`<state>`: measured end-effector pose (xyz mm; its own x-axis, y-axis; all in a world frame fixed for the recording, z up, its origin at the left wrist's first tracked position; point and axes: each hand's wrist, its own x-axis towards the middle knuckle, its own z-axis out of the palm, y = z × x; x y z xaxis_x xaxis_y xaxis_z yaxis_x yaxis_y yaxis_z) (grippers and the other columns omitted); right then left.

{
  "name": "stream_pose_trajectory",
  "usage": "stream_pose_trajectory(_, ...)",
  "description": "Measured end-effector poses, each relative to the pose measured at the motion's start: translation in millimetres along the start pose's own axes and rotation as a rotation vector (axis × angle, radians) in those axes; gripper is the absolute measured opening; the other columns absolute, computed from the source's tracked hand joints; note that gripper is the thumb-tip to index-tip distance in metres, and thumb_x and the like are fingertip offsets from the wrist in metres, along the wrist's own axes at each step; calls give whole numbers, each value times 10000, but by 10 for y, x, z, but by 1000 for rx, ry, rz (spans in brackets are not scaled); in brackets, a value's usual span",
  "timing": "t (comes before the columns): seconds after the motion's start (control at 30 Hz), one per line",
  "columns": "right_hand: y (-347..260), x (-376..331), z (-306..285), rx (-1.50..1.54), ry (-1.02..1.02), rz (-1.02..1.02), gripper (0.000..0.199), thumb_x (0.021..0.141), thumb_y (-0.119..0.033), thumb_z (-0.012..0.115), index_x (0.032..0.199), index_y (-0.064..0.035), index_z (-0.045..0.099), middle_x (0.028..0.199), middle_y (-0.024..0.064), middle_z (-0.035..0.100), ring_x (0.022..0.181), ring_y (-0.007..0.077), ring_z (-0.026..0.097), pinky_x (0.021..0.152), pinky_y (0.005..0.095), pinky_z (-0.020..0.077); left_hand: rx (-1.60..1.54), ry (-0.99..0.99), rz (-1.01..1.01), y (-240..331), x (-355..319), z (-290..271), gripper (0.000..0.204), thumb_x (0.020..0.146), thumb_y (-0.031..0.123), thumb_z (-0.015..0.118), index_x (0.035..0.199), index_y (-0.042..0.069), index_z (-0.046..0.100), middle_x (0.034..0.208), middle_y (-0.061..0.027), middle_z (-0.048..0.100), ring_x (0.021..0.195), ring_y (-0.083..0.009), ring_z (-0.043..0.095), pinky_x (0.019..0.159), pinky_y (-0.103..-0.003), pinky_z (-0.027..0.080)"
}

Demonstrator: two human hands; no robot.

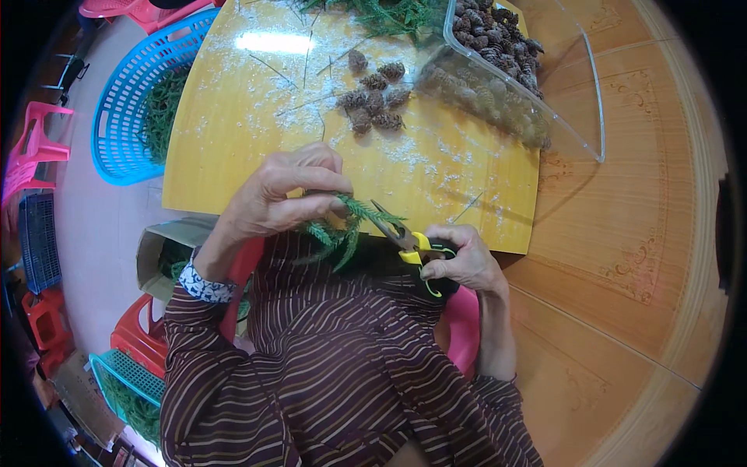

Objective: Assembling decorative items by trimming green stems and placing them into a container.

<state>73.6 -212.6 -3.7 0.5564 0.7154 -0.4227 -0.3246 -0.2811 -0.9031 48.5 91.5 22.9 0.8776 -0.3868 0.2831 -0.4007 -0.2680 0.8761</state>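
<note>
At the near edge of the yellow table [233,132], my left hand [292,191] pinches a green artificial pine sprig [342,229] whose needled tips hang down over my lap. My right hand [467,261] is closed round long-nose pliers [412,243] with yellow and black handles. Their metal jaws point up and left and reach the sprig's right end; whether they grip it I cannot tell. Beyond my hands, several brown pine cones [375,101] lie in a loose cluster. Thin dark wire stems [307,58] and white flakes are scattered around them.
A clear plastic bin [572,128] full of pine cones stands at the far right, beside more greenery [389,15]. On the left floor are a blue basket [109,140] with sprigs, a cardboard box [148,265], a red stool [136,335] and a teal basket [128,362]. Wooden panelling [622,257] rises right.
</note>
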Motion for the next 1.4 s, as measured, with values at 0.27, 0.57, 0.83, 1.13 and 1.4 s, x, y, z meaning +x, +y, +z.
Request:
stream_pose_trajectory(0.27, 39, 64, 0, 46, -103, -22, 383, 652, -201, 816, 952, -31, 649, 681, -81, 446, 641, 36, 404, 574, 208, 341, -23, -91, 36, 8, -57, 23, 197, 775, 54, 689, 962, 1, 659, 774, -81, 537, 793, -249, 533, 744, -363, 421)
stream_pose_trajectory(0.57, -37, 96, 96, 49, -191, 85, 477, 644, -146, 778, 1081, -13, 639, 671, -103, 370, 603, 10, 328, 532, 190, 286, -70, -118, -38, -26, -86, 36, 232, 747, 73, 706, 962, -4, 665, 770, -76, 492, 833, -266, 510, 820, -400, 416)
stream_pose_trajectory(0.83, -39, 84, 269, -9, -54, 107, 330, 776, -223, 749, 1007, -11, 646, 658, -86, 401, 599, 32, 371, 525, 209, 309, -55, -117, -48, -49, -96, 71, 226, 749, 73, 696, 956, -13, 665, 755, -75, 486, 816, -260, 509, 817, -396, 418)
stream_pose_trajectory(1.13, -50, 62, 431, -429, 335, -435, 247, 852, -206, 682, 960, 10, 628, 722, 56, 575, 626, 146, 534, 566, 259, 407, -66, -70, -5, -80, -96, 59, 224, 748, 48, 697, 964, 1, 664, 769, -75, 522, 798, -239, 520, 758, -356, 414)
stream_pose_trajectory(1.4, -144, 134, 411, -797, 539, -292, 222, 808, -140, 698, 971, -10, 621, 812, 135, 584, 718, 272, 610, 651, 364, 472, -77, -86, 11, -63, -74, 67, 207, 762, 64, 685, 956, -6, 662, 766, -84, 523, 790, -241, 522, 750, -351, 412)
